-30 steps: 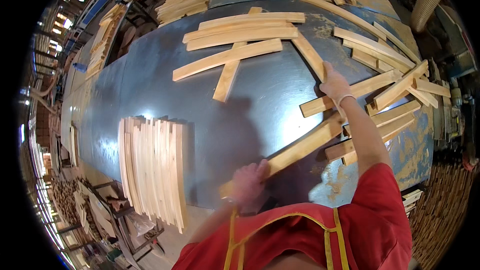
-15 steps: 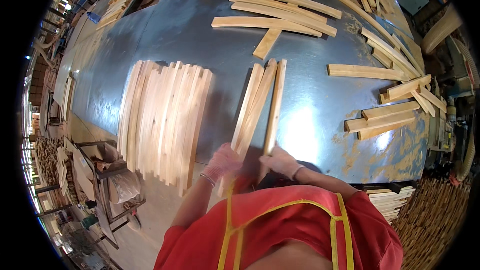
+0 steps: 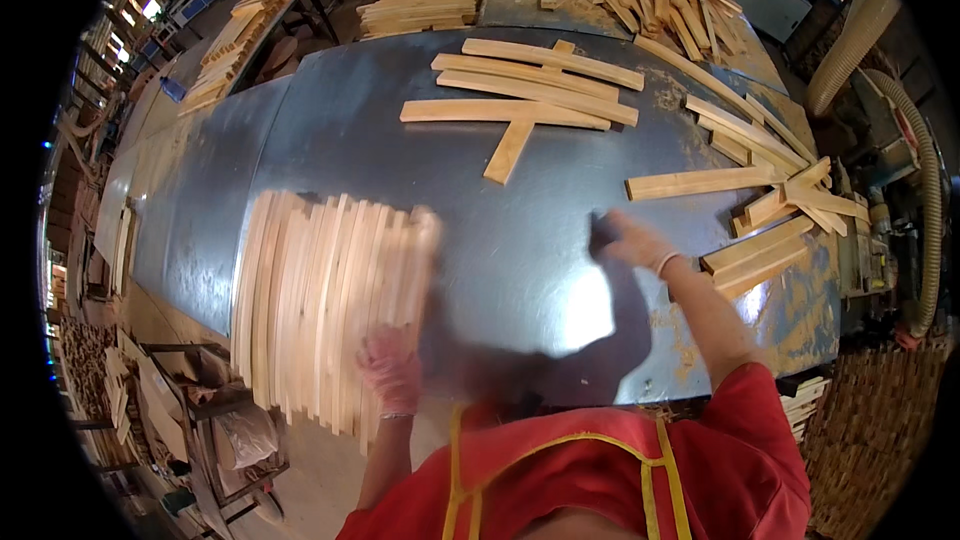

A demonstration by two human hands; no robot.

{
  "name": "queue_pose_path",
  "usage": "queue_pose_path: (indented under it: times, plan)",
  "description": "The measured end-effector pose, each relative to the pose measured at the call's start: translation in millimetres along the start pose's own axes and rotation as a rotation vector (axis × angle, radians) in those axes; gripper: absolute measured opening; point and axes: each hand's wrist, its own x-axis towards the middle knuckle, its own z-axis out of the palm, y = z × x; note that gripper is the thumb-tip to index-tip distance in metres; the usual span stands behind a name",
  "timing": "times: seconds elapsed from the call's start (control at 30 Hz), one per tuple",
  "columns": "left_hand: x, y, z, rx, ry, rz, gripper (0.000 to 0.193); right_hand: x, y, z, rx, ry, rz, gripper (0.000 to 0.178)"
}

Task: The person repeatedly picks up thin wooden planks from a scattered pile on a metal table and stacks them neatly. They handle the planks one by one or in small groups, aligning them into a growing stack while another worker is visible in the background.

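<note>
A row of pale wooden strips (image 3: 320,290), laid side by side, covers the left front of the metal-topped table (image 3: 500,270) and sticks out past its near edge. My left hand (image 3: 388,365), in a pinkish work glove, is closed over the near end of the strips at the row's right side; hand and strips are blurred by motion. Farther out, my right hand (image 3: 640,243), gloved too, reaches over the tabletop with its fingers stretched to the left. No wood shows in it, and a dark shadow falls beside its fingertips.
Loose wooden pieces (image 3: 530,90) lie at the far middle, with a crossed heap (image 3: 770,180) at the right. Another pile (image 3: 660,0) stands behind. Sawdust spots the right side. A metal-frame cart (image 3: 215,420) stands left of me; a ribbed hose (image 3: 925,210) hangs at right.
My left hand has carried strips leftward to the row. The right hand has left its strip and moved forward and right. The head view has shifted, so the table sits lower.
</note>
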Motion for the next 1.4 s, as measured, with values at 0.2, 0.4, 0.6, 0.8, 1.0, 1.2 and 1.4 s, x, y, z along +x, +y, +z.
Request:
queue_pose_path:
  times: [0.2,0.4,0.6,0.8,1.0,1.2,1.4]
  plan:
    - [57.3,89.4,-41.8,-0.172,-0.078,0.258,0.086,49.7,135.8,-66.4,-0.694,0.163,0.198,0.053]
    - [66.7,152.8,8.6,-0.494,-0.145,0.153,0.084,71.8,-14.8,-82.6,-0.497,-0.551,-0.367,0.035]
    - [73.8,150.7,18.3,-0.513,-0.059,0.248,0.074,271.8,28.8,-145.1,-0.271,0.185,-0.217,0.099]
    - [73.6,154.2,7.6,-0.485,-0.109,0.214,0.070,308.8,19.5,-126.0,-0.082,-0.046,0.003,0.123]
    - [74.8,154.0,-4.3,-0.505,-0.168,0.188,0.068,156.8,-4.6,-60.2,0.202,-0.018,-0.036,0.093]
    - [78.7,151.6,-12.3,-0.607,-0.146,0.166,0.067,5.0,-8.1,-20.4,1.507,-0.370,0.152,0.089]
    - [100.9,155.9,-77.1,-1.441,-0.575,-0.192,0.064,-103.0,-103.9,86.3,1.631,-0.586,-0.028,0.080]
